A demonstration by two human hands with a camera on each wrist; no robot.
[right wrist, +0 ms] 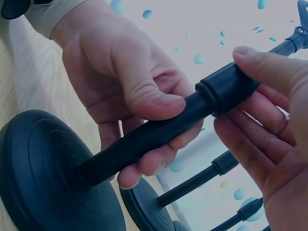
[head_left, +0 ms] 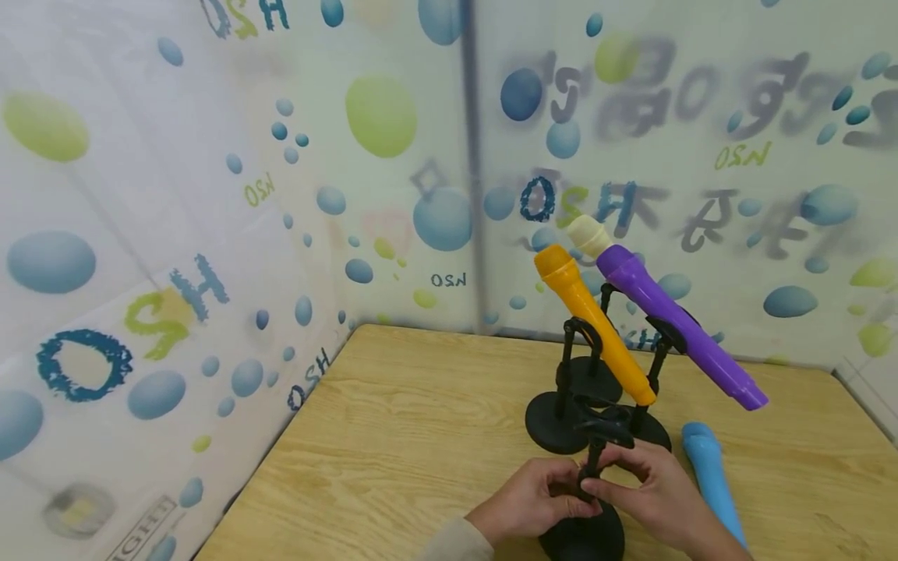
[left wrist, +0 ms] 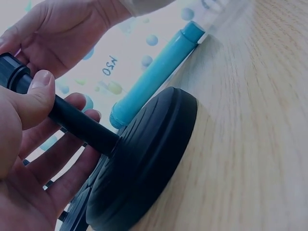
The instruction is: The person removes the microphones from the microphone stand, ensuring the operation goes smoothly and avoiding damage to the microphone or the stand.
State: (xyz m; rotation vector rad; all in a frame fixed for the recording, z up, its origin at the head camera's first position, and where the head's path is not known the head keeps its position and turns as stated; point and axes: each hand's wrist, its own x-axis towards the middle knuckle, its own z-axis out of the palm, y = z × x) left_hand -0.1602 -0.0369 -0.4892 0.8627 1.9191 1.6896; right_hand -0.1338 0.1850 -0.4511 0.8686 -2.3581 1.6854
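Nearest to me is a black microphone stand (head_left: 581, 538) with a round base and an unoccupied clip on top. My left hand (head_left: 529, 499) grips its lower pole (left wrist: 82, 126), thumb on one side and fingers round the other. Higher up, the right hand (head_left: 659, 495) holds the thicker collar (right wrist: 228, 89) between thumb and fingers. The base rests on the table. To the right of the right hand lies a light blue microphone (head_left: 712, 475), partly hidden by the forearm.
Behind my hands, more black stands carry an orange microphone (head_left: 596, 323), a purple microphone (head_left: 684, 331) and a cream microphone (head_left: 588, 235), all tilted. The wooden table (head_left: 365, 436) meets a patterned curtain (head_left: 393, 195) at the back and left.
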